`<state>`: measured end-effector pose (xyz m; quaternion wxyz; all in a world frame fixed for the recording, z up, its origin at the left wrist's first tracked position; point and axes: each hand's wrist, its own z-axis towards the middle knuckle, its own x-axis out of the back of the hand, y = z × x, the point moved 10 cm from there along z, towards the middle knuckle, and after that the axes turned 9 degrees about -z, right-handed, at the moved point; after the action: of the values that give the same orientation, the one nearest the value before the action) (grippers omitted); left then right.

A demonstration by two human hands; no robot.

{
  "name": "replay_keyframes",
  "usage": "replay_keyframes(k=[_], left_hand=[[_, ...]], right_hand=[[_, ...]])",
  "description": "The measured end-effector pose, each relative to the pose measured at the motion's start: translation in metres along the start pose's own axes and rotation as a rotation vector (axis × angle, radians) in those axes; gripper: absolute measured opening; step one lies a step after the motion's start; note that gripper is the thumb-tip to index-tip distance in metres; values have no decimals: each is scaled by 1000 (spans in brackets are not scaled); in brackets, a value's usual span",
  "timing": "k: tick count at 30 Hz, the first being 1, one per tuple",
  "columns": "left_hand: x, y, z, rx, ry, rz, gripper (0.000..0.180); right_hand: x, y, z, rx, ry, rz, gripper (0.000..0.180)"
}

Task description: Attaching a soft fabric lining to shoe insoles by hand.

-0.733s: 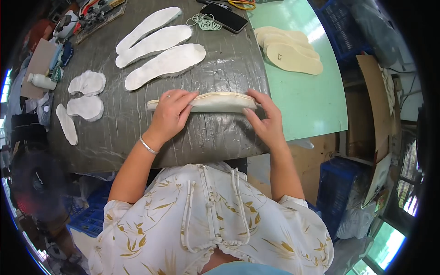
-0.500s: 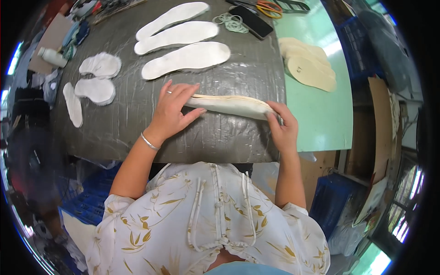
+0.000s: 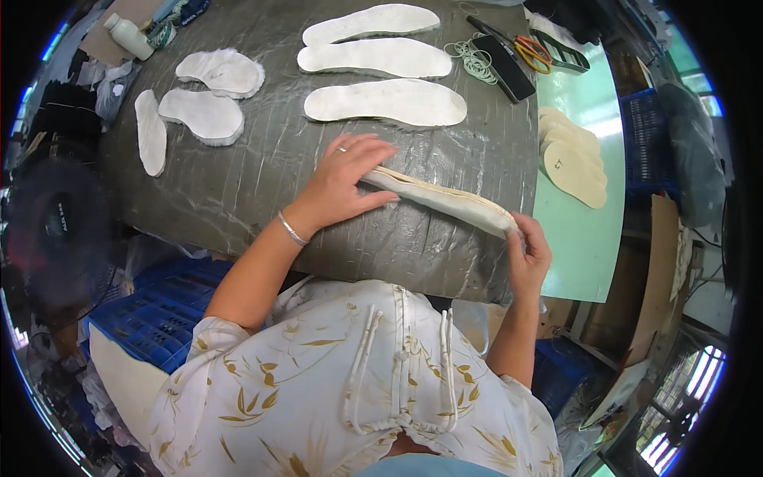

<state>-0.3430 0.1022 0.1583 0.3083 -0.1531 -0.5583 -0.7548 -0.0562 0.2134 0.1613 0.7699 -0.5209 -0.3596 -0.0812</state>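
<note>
A thin stack of pale insoles (image 3: 445,202) stands on its long edge above the dark table, with cream layers along the top and a whitish side facing me. My left hand (image 3: 338,184), with a ring and a bracelet, grips its left end between thumb and fingers. At the right, lower end, my right hand (image 3: 531,256) pinches the stack. Beyond it lie three long white insoles, the nearest insole (image 3: 385,103) just past my left hand. Farther left are two fuzzy-edged short pieces (image 3: 203,116) and a narrow white strip (image 3: 151,133).
The plastic-covered table (image 3: 262,183) meets a green surface (image 3: 584,246) bearing overlapping cream insoles (image 3: 576,175). At the back right are a black phone (image 3: 509,73), pale rubber bands (image 3: 477,62) and orange-handled scissors (image 3: 531,54). A white bottle (image 3: 127,36) stands far left; a blue crate (image 3: 159,318) sits below.
The whole view has shifted, so the table's contents appear turned and farther right. Both hands keep their hold on the stack, which now slopes more steeply down to the right in the picture.
</note>
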Motion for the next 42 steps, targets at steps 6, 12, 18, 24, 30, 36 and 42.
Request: replay_keyframes(k=[6, 12, 18, 24, 30, 36, 42], left_hand=[[-12, -4, 13, 5, 7, -40, 12], [-17, -3, 11, 7, -49, -103, 16], [-18, 1, 9, -21, -67, -47, 13], [-23, 27, 13, -51, -132, 99, 36], [-71, 85, 53, -199, -227, -93, 50], [-47, 56, 70, 174, -48, -588, 17], [-16, 2, 84, 455, 327, -1586, 34]], right_hand=[[6, -23, 5, 121, 56, -120, 24], [-51, -133, 19, 451, -17, -542, 51], [-90, -135, 25, 442, -111, -554, 52], [9, -34, 3, 53, 26, -239, 56], [13, -6, -5, -63, 19, 54, 21], [19, -13, 16, -13, 60, 579, 59], [-23, -41, 31, -82, -128, 682, 51]])
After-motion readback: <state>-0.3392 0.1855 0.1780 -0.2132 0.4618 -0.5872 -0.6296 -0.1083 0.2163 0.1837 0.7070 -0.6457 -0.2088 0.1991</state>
